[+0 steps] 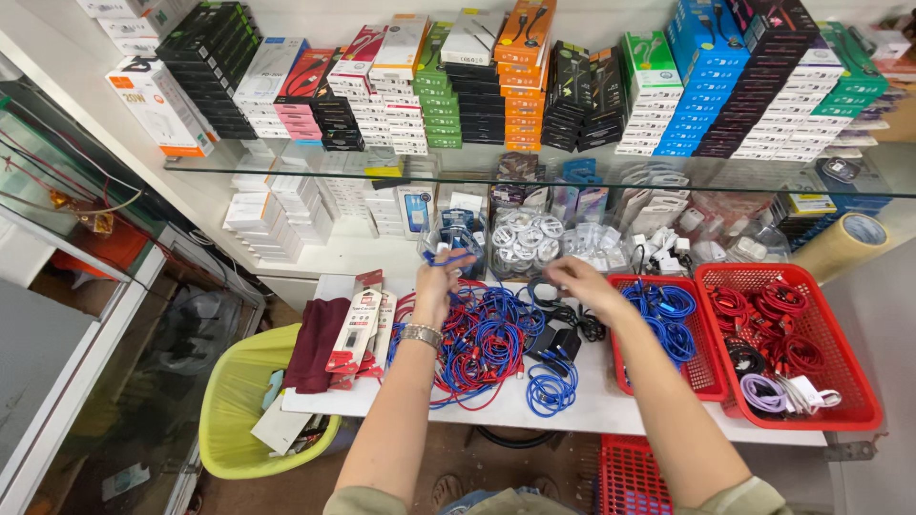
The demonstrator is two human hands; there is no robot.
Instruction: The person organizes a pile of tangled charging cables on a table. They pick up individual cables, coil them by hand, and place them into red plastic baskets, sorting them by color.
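Nearest to the camera, two bare forearms reach forward over the white tabletop [611,405]. Below the tabletop edge stands a yellow-green bin [229,420] at the left and a red crate [630,477] on the floor.

The left hand [437,283] wears a metal wristwatch [421,335]. Its fingers are closed in a pinch on a blue cable [448,257], which it holds raised above the pile. The right hand [577,279] is lifted at the same height, with the fingers curled and narrow; if it grips something, I cannot tell.

Under both hands lies a big tangled pile of red and blue cables [482,348] in the middle of the tabletop. One coiled blue cable bundle [551,389] lies just beside it, near the front edge, and some black cables [563,329] lie close to it. At the left of the pile there are flat red and white packages [358,329] and a dark red cloth [315,343].

At the right, a small red basket [711,377] holds blue coiled cables, and a bigger red basket [840,381] touching it holds red, black and purple ones.

Farther back, clear bags with white coiled cables [525,243] stand under a glass shelf [286,164]. A roll of tape [844,243] lies at the far right. On the shelf, many stacked boxes [525,95] in white, black, green, orange and blue fill the wall.
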